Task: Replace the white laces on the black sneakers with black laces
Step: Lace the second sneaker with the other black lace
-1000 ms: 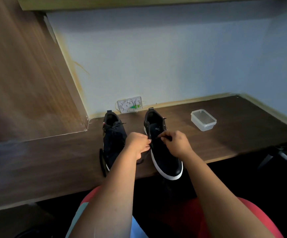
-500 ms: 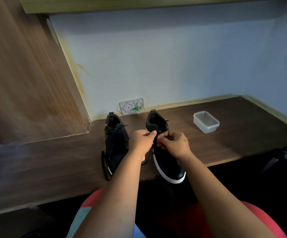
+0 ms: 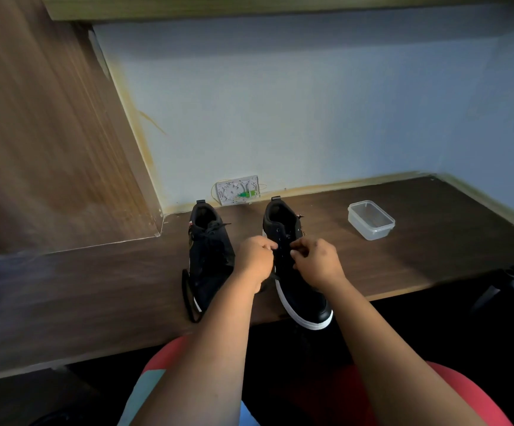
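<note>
Dark wooden desk (image 3: pixel 434 241) fills mid-frame; the right sneaker (image 3: pixel 295 272) lies at centre, long axis running toe-near to heel-far. Left hand (image 3: pixel 254 259) and right hand (image 3: pixel 318 262) flank its eyelets, each seemingly pinching black lace (too dark to confirm), equally near.

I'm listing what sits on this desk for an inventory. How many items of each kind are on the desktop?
Black sneakers: 2, left and right
Clear plastic containers: 1
Loose black laces: 1, beside the left sneaker
Total: 4
</note>
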Motion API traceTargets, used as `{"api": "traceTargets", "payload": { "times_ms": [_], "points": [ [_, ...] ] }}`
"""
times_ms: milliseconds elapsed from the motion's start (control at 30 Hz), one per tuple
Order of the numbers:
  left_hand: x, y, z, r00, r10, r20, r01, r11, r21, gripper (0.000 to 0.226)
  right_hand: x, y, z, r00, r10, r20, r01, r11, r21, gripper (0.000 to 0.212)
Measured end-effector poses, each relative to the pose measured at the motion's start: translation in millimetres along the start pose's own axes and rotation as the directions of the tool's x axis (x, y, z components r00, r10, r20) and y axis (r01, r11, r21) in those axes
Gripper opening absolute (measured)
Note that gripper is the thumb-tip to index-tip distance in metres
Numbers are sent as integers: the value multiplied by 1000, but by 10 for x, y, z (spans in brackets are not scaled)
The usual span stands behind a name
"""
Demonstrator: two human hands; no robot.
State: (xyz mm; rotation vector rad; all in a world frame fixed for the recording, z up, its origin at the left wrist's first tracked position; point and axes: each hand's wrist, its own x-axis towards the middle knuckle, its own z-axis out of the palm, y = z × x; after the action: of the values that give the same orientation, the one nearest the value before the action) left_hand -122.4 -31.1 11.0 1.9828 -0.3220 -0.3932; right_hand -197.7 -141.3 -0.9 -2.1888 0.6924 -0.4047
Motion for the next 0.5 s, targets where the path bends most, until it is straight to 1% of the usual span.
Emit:
{"api": "traceTargets", "payload": {
  "times_ms": [67,167,267,367,433,500],
  "points": [
    [-8,-48,36,1000,25,16,-27,995,98,30,2,4,21,999,14,42,-13,1000,-28,27],
    [20,-69,56,995,76,-57,-59,966,251,23,19,21,31,996,41,82,-38,998,-40,32],
    [30,-73,76,992,96,-86,-68,959,277,14,9,28,39,991,90,104,-94,995,39,32],
    [3,-61,94,979,197,-49,-166,916,366,6,6,43,59,987,127,97,-139,982,129,26],
    [5,-66,94,971,235,-37,-203,902,380,11,-5,37,70,987,129,96,-142,979,148,22],
    [13,-75,95,974,223,-36,-195,910,365,16,-10,34,85,987,125,98,-139,978,158,18]
  ]
}}
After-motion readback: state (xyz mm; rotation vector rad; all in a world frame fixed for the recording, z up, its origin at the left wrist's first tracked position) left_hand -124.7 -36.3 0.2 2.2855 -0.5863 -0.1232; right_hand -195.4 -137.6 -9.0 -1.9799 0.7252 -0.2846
